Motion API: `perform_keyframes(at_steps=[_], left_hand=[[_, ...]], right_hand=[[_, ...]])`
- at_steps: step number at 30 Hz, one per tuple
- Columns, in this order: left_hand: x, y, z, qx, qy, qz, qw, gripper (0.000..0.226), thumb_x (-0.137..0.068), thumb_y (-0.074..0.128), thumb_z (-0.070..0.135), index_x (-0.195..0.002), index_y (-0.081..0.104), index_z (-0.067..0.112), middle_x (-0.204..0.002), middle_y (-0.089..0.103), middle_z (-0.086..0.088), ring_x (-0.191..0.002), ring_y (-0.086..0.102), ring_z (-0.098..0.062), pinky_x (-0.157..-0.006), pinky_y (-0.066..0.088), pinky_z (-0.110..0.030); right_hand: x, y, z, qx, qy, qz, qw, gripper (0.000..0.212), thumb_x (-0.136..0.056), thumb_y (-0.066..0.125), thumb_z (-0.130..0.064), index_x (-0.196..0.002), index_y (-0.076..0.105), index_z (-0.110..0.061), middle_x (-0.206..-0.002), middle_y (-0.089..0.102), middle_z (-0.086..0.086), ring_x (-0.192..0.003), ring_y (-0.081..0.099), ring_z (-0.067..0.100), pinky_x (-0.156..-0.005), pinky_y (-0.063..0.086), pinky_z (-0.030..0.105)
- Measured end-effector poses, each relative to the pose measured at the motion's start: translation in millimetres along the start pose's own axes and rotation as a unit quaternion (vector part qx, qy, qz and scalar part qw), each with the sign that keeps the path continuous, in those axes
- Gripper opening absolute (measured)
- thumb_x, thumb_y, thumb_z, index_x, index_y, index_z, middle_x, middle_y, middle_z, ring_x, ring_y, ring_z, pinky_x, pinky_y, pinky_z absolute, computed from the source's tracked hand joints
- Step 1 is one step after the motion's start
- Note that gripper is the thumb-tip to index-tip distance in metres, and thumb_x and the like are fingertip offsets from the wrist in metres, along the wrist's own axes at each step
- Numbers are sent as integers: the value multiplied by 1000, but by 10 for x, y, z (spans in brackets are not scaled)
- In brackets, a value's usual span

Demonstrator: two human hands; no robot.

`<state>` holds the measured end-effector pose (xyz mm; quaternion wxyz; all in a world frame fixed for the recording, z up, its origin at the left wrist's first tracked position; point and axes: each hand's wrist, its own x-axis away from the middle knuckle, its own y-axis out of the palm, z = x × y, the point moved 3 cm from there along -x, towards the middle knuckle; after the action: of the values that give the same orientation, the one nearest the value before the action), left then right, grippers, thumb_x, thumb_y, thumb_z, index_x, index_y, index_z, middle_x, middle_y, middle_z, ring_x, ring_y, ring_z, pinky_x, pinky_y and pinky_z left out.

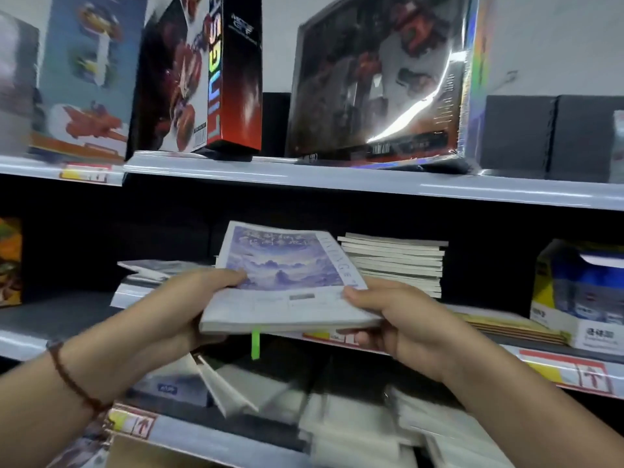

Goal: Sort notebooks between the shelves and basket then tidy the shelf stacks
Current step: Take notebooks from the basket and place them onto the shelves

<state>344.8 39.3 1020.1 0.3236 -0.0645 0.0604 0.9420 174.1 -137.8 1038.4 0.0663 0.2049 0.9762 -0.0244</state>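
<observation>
both hands grasp one small bundle of notebooks [283, 282]: left hand [189, 298] thumb on purple cloud cover, right hand [391, 315] pinching near corner. bundle held in front of middle shelf [557, 361]. behind grip, neat stack [395, 261] at right, loose pile [152, 271] at left. sorting looks midway; below grip, lower shelf notebooks [337, 407] lie scattered. basket not seen. store aisle, boxed toys [199, 72] above.

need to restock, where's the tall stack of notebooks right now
In the head view, the tall stack of notebooks sits on the middle shelf, right of centre, just behind the notebook held in both hands.
</observation>
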Motion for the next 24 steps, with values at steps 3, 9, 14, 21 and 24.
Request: perform_keyframes(at_steps=[3, 9, 14, 21, 24], left_hand=[[-221, -70, 173, 44, -23, 6, 999, 21, -96, 59, 22, -107, 64, 6, -81, 65, -11, -52, 60, -17, -41, 47, -21], [-687, -116, 426, 53, -82, 29, 995, 16, -103, 50, 16, -91, 52, 6, -56, 64, -11, -40, 63, -17, -31, 41, -13], [-786, -91, 310, 22, -70, -6, 997, 13, -97, 61, 12, -105, 54, 4, -92, 63, -14, -60, 65, -20, -36, 47, -19], [-789, -150, 183, -326, 96, -10, 940, 24, -93, 62, 44, -101, 73, 25, -79, 47, -7, -55, 45, -18, -47, 38, -26], [-795, -125, 186, -385, 135, 1, 913, 44, -94, 54, 50, -91, 65, 7, -69, 39, -8, -57, 39, -20, -52, 34, -30]], right_hand=[[-314, 37, -160, -2, 24, 26, 999, 16, -97, 59, -12, -109, 64, -2, -85, 67, 13, -53, 64, 13, -41, 48, 19], [-907, 106, -327, 44, 43, 105, 993, 14, -100, 58, -20, -96, 56, -7, -65, 56, 8, -48, 52, 10, -39, 48, 17], [-1133, 33, -134, 103, 60, 160, 980, 16, -101, 56, -22, -111, 57, -9, -69, 54, 4, -49, 46, 8, -41, 45, 18], [-1164, -95, 29, 210, 37, 156, 964, 19, -95, 62, -29, -107, 67, -15, -73, 54, 4, -57, 48, 13, -56, 48, 25], [-1185, -103, 65, 224, 34, 162, 960, 20, -95, 60, -29, -110, 67, -17, -76, 55, 6, -58, 49, 14, -55, 47, 25]])
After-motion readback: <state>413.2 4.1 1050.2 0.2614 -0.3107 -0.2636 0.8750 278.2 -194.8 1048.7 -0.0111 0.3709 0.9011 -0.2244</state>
